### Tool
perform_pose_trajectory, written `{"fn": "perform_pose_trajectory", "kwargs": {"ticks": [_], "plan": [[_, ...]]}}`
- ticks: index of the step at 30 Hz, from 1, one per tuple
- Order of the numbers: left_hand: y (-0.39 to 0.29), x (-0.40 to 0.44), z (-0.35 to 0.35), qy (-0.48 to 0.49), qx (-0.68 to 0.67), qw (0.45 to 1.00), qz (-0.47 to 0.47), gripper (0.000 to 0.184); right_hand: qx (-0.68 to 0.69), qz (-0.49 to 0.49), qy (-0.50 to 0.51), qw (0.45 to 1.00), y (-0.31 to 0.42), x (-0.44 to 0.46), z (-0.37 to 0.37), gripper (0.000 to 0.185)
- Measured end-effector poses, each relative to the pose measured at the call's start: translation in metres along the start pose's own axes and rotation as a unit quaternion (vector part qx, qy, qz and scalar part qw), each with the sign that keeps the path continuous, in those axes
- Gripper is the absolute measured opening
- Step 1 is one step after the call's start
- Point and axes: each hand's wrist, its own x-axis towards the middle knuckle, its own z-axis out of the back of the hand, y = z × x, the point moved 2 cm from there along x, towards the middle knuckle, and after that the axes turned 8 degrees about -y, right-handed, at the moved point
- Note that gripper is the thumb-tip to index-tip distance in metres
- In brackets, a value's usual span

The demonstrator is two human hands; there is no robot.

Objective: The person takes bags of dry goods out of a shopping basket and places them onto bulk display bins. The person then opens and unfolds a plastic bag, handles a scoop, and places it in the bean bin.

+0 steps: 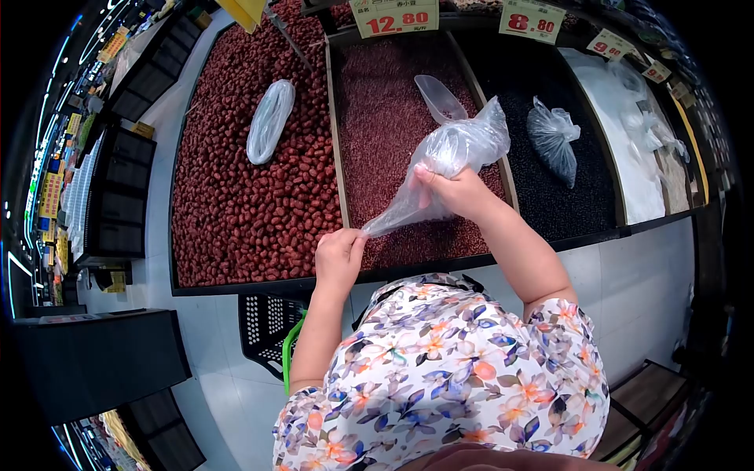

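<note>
A clear plastic bag (pixel 469 140) is stretched slantwise over the bin of small dark-red beans (pixel 377 110). My left hand (pixel 338 255) pinches its narrow, pulled-out end near the bin's front edge. Higher up, my right hand (pixel 457 191) is closed round the bag's middle, its thumb and fingers pressing the film. The far end of the bag puffs out towards the bin of black grains; whether anything is inside I cannot tell. Just behind the bag lies a clear plastic scoop (pixel 440 99) on the beans.
Red dates (pixel 236 196) fill the left bin, with a coiled clear plastic bundle (pixel 271 122) on them. A tied bag (pixel 554 137) rests on the black grains (pixel 581 196). Price signs (pixel 397 17) stand behind. Below the front edge is a black basket (pixel 263 326) with a green handle.
</note>
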Motion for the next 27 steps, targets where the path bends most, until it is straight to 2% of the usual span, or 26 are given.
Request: {"fn": "perform_pose_trajectory", "kwargs": {"ticks": [1, 4, 9, 11, 15, 17, 19, 21, 23, 27], "plan": [[-0.006, 0.008, 0.004, 0.000, 0.001, 1.000, -0.004, 0.007, 0.001, 0.003, -0.002, 1.000, 0.008, 0.002, 0.004, 0.025], [-0.036, 0.034, 0.026, -0.042, 0.006, 0.995, -0.089, 0.006, 0.032, 0.057, -0.017, 0.998, 0.024, 0.010, 0.020, 0.029], [-0.062, 0.066, 0.046, -0.119, -0.041, 0.980, -0.156, 0.012, 0.104, 0.046, -0.063, 0.992, 0.038, 0.015, 0.036, 0.028], [-0.066, 0.073, 0.048, -0.124, -0.067, 0.983, -0.119, 0.011, 0.171, 0.050, -0.058, 0.982, 0.035, 0.019, 0.043, 0.027], [-0.055, 0.082, 0.034, -0.097, -0.110, 0.987, -0.064, 0.007, 0.209, 0.019, -0.054, 0.976, 0.005, 0.022, 0.047, 0.026], [-0.038, 0.078, 0.019, -0.077, -0.119, 0.989, -0.038, 0.006, 0.209, -0.057, -0.056, 0.975, -0.018, 0.022, 0.049, 0.027], [-0.020, 0.073, 0.006, -0.063, -0.254, 0.959, 0.105, 0.006, 0.217, -0.071, -0.056, 0.972, -0.038, 0.022, 0.053, 0.026], [-0.009, 0.066, -0.004, -0.051, -0.289, 0.949, 0.117, 0.012, 0.246, -0.128, -0.098, 0.956, -0.054, 0.021, 0.059, 0.025], [-0.003, 0.055, -0.016, -0.083, -0.327, 0.931, 0.140, 0.020, 0.241, -0.144, -0.115, 0.953, -0.055, 0.017, 0.061, 0.025], [0.023, 0.019, -0.055, 0.041, -0.179, 0.967, 0.175, 0.026, 0.242, -0.138, -0.129, 0.952, -0.056, 0.014, 0.064, 0.022]]}}
